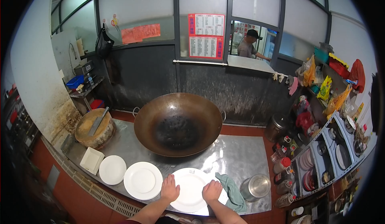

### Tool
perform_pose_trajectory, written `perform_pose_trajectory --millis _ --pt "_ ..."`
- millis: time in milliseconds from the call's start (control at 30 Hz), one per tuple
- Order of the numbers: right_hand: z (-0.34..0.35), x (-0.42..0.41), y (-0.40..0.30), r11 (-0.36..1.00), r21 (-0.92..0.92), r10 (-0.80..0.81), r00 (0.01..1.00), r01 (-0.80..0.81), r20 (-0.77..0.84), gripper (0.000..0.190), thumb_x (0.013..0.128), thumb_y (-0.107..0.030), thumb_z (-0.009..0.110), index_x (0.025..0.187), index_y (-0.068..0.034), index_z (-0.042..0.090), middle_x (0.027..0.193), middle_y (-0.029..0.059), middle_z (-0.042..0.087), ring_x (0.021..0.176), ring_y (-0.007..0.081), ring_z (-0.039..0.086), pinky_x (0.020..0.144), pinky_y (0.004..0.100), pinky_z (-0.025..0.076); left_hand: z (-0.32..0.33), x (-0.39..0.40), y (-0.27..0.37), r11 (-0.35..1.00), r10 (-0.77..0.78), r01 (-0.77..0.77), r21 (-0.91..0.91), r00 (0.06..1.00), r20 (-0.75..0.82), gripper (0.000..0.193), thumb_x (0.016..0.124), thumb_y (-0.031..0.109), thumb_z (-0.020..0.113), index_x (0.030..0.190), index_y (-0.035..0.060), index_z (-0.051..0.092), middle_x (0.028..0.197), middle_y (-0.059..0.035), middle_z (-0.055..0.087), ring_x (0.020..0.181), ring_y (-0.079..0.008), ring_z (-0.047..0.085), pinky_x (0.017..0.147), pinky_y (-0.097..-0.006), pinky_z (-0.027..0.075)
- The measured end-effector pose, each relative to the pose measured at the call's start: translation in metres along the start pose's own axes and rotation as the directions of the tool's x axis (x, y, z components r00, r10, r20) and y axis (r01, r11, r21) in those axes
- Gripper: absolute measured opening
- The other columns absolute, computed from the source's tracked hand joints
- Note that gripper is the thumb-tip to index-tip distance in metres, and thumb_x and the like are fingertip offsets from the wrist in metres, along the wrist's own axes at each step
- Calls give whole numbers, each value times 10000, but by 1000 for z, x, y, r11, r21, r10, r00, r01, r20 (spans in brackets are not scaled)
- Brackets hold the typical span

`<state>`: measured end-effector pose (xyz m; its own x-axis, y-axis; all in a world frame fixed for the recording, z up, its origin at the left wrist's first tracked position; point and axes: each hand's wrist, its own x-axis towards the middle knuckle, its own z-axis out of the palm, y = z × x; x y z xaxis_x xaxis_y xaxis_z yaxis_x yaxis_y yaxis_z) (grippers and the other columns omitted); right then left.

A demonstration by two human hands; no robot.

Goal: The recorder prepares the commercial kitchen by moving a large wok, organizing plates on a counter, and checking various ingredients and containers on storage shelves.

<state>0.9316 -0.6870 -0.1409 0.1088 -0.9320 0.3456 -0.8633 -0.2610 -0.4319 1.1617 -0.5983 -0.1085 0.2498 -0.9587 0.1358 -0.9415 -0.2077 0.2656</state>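
Observation:
A large white plate (190, 191) lies on the steel table before me. My left hand (170, 188) rests at its left rim, fingers out and close together, and my right hand (212, 191) rests at its right rim. Neither hand is seen to lift anything; whether the fingertips press on the rim is unclear. Left of it are a white plate (143, 180), a smaller stack of white plates (112, 170) and white rectangular dishes (91, 160). A green cloth (233, 191) lies right of my right hand, beside an upturned metal pot (255, 187). Behind stands a big wok (179, 124).
A cleaver (98, 122) lies on a round chopping block (105, 133) at the left. Bottles (281, 165) and a plate rack (318, 160) stand right of the steel table (252, 151). Another person (248, 45) is beyond the hatch at the back.

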Motion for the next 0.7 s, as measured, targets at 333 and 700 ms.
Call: perform_pose_trajectory --millis 333,700 --pt "-2 -1 -1 1000 3 -1 1000 1 -5 177 889 -179 583 944 -11 581 995 217 586 1012 400 548 907 536 411 2 -1 -1 1000 12 -12 16 1000 -18 752 937 305 638 1511 -112 387 1562 -253 398 1393 -396 415 1195 -484 333" --pt "1 -1 0 999 -38 -8 1000 8 4 190 892 -192 606 971 -20 587 988 191 589 996 381 558 911 526 411 4 0 -2 1000 2 -1 22 1000 -19 757 945 318 634 1522 -103 385 1580 -250 387 1408 -396 409 1195 -484 335"
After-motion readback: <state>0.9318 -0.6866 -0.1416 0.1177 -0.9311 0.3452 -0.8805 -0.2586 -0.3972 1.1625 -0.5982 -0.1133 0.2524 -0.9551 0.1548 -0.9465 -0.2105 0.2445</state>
